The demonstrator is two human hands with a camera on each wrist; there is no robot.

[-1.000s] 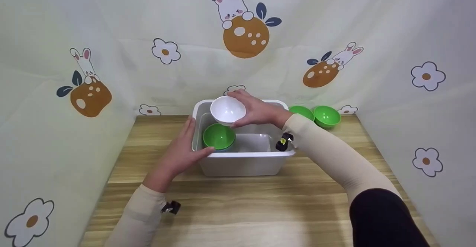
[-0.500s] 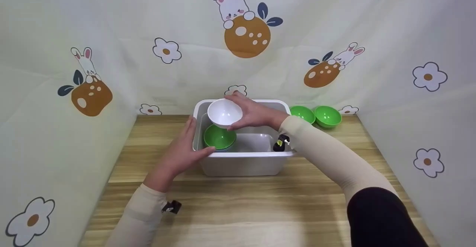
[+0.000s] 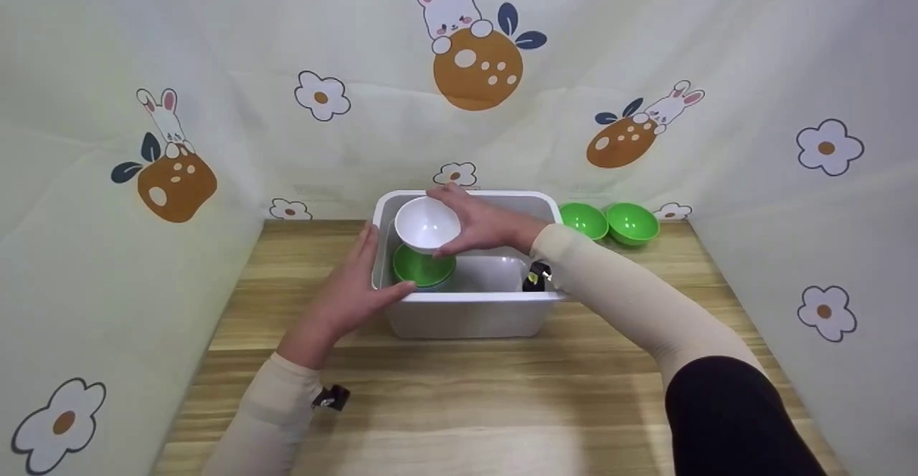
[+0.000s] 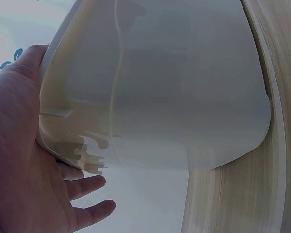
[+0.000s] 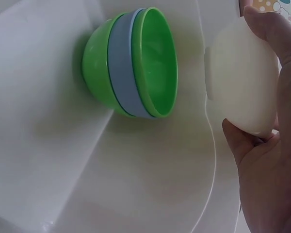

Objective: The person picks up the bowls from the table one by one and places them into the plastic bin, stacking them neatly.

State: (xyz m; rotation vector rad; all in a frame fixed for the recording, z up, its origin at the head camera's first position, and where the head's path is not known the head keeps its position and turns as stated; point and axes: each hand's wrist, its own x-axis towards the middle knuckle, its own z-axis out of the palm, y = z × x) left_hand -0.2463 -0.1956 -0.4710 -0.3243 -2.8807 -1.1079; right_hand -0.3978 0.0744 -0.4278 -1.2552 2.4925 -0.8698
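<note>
My right hand (image 3: 484, 224) holds a white bowl (image 3: 419, 225) by its rim, with thumb and fingers on opposite sides. It hangs above a green bowl (image 3: 424, 269) inside the white plastic bin (image 3: 466, 318). Seen in the right wrist view, that green bowl (image 5: 160, 63) tops a nested stack, with a blue bowl (image 5: 121, 63) and another green bowl (image 5: 96, 65) under it. A gap separates the white bowl from the stack. My left hand (image 3: 344, 289) rests against the bin's left side, fingers straight along the side and thumb on the front rim.
Two green bowls (image 3: 632, 224) stand on the wooden table (image 3: 459, 404) to the right of the bin, near the back. A patterned cloth (image 3: 344, 153) encloses the table at the back and both sides.
The right hand has lowered the white bowl slightly and shifted it to the left, closer over the green bowl. My left hand stays in place on the bin.
</note>
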